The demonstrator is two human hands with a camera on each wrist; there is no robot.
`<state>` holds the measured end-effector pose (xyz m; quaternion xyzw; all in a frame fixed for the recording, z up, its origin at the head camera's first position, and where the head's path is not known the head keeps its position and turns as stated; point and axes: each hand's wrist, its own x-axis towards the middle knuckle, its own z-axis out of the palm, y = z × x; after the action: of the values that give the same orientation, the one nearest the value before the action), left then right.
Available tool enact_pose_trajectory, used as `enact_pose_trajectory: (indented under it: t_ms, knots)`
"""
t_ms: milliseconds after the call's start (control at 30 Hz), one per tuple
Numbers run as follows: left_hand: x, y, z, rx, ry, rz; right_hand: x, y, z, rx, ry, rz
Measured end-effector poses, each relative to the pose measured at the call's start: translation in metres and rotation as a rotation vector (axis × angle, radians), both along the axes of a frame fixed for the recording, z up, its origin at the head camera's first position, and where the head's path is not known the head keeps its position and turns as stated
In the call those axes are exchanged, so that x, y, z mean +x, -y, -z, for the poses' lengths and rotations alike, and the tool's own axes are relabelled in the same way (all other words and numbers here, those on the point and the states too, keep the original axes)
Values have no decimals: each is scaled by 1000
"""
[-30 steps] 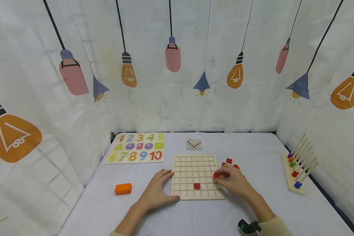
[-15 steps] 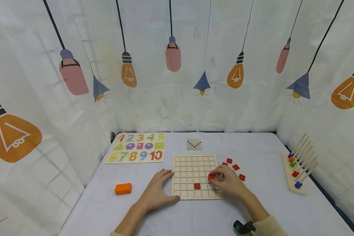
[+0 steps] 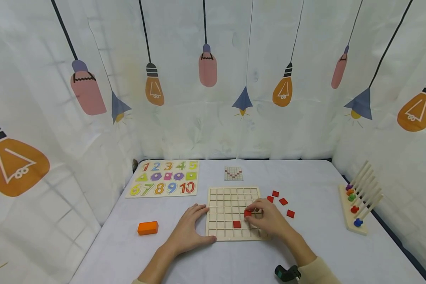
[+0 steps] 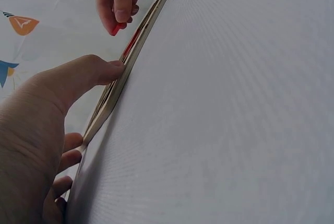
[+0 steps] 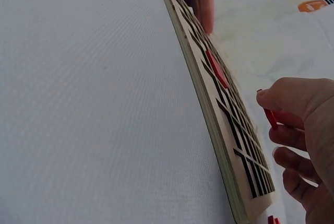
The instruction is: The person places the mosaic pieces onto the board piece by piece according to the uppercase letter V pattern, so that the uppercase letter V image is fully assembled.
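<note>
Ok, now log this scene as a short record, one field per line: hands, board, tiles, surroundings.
Left hand: touches the board at its left edge
Right hand: pinches a red tile above the board
Board: wooden grid, one red tile set in it
Loose tiles: four visible, right of board
Behind board: pattern card
Left side: number puzzle, orange block
Far right: peg rack
</note>
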<state>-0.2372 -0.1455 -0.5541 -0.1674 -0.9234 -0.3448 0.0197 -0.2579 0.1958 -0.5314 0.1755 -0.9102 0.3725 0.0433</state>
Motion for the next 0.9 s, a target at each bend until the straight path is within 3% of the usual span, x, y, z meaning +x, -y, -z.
enact_pose_trajectory:
  t_ms: [500,900]
  knots:
    - [-1,1,1,-14,-11,9,-2,18,1,15,15,3]
    - [1,1,0,-4,12,-3,-8,34,4,-6,16,-55]
